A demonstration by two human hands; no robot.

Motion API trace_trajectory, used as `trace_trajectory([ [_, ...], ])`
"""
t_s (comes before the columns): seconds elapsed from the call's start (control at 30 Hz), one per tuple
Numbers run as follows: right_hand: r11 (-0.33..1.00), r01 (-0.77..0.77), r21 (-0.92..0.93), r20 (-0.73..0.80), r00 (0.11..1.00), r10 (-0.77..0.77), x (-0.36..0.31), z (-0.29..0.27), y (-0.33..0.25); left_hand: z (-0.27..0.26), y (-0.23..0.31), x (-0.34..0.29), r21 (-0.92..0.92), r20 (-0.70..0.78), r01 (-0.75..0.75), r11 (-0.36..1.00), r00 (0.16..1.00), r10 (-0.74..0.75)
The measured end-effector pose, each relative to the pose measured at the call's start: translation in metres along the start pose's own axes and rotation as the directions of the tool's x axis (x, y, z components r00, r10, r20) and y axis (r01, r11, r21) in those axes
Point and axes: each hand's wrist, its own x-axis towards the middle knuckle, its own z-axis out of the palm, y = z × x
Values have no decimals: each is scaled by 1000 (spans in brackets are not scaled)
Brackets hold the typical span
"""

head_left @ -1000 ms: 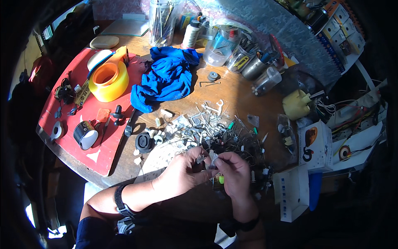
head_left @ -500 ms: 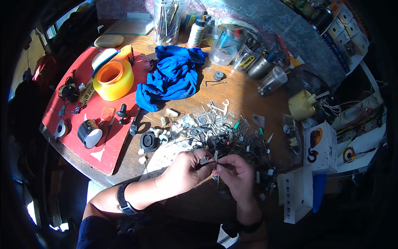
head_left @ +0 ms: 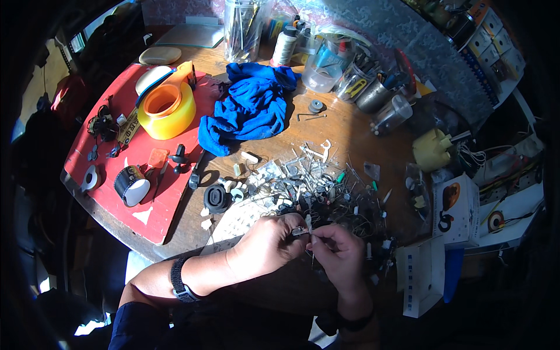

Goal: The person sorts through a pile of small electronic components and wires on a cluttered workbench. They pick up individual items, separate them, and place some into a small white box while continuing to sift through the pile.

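Note:
My left hand [head_left: 262, 245] is closed in a pinch at the near side of a heap of small parts [head_left: 297, 181]. Between its thumb and fingers shows a small pale, metallic-looking piece [head_left: 300, 231], too small to name. Right beside it, my right hand [head_left: 338, 251] pinches with thumb and forefinger at the same spot, the fingertips of both hands nearly touching. What the right fingertips grip cannot be made out. The heap holds wires, thin metal pins, white plastic bits and dark pieces. A black ridged rubber part [head_left: 216, 199] lies left of it.
A red board [head_left: 125, 169] at left bears a yellow tape roll in an orange dispenser [head_left: 169, 111]. Behind the heap lies a blue cloth [head_left: 251, 105]. Containers of tools [head_left: 356, 84] line the back. At right stand a white box [head_left: 458, 210] and an open carton [head_left: 420, 280].
The view has shifted slightly, so the scene sits a little further right. Both hands stay together; the small piece between the fingers shows at a slightly different angle.

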Motion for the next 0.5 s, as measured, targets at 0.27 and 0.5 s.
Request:
trace_trajectory([
  [0.27,983,-151,100,49,988,147,0,-4,1,1,-3,3,9,15,82,997,997,-82],
  [0.5,984,-148,103,36,989,145,-1,-2,4,0,-2,6,46,-2,-34,998,999,34],
])
